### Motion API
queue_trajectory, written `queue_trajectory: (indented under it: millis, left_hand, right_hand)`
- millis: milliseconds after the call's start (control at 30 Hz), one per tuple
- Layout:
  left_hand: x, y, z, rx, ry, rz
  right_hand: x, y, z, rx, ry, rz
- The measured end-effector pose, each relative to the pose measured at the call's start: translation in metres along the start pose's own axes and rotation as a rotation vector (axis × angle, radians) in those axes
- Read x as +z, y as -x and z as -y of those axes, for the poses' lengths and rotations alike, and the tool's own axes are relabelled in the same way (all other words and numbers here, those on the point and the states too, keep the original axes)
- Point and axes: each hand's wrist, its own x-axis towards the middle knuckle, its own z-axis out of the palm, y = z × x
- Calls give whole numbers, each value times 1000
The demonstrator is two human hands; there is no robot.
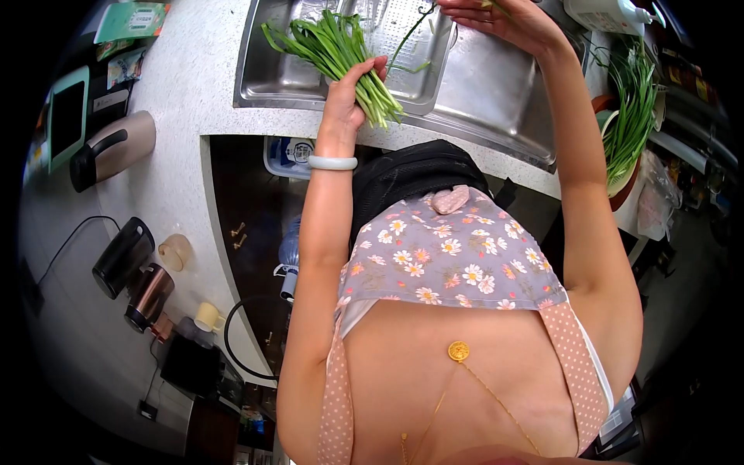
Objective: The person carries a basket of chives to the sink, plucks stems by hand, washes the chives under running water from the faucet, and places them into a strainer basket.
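My left hand (350, 91) is closed around a bunch of garlic chives (329, 45) over the front rim of the steel sink (496, 85). The leafy ends fan out to the upper left, and the pale cut ends point down to the right. At the top edge of the view is my right hand (496, 22), partly cut off. Its fingers lie close together, with a bit of green showing by the thumb. A thin dark green stalk (411, 32) hangs near its fingertips, above the perforated tray (395, 19) in the sink.
More garlic chives (632, 108) lie in a reddish-brown bowl (620, 200) on the right, beside a plastic bag (657, 198). A white bottle (608, 14) stands behind the sink. Along the left counter are a large pitcher (116, 147), a dark kettle (124, 256) and a yellow mug (208, 316).
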Motion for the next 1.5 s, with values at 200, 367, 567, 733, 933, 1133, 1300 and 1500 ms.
queue_trajectory:
  millis: [200,367,567,733,933,1133,1300,1500]
  left_hand:
    - [-3,-2,-1,-30,191,-36]
    - [-4,-8,2,-109,295,50]
    - [4,-5,9,-106,259,61]
    - [3,-6,16,-98,180,55]
    - [8,-5,17,1,162,80]
    - [14,-11,25,-39,157,137]
    - [43,-19,-2,69,287,291]
    - [60,-98,-23,219,408,168]
  right_hand:
    - [3,-10,-31,-50,-198,-67]
    - [35,-18,-57,-96,-15,-71]
    - [37,-35,-101,-20,130,-3]
    - [51,-43,-119,-230,652,13]
    - [71,-47,-115,-658,1207,-129]
    - [80,-36,-125,-494,1445,-204]
    - [90,-31,-87,-600,1263,-304]
    - [73,-63,-78,-597,347,-651]
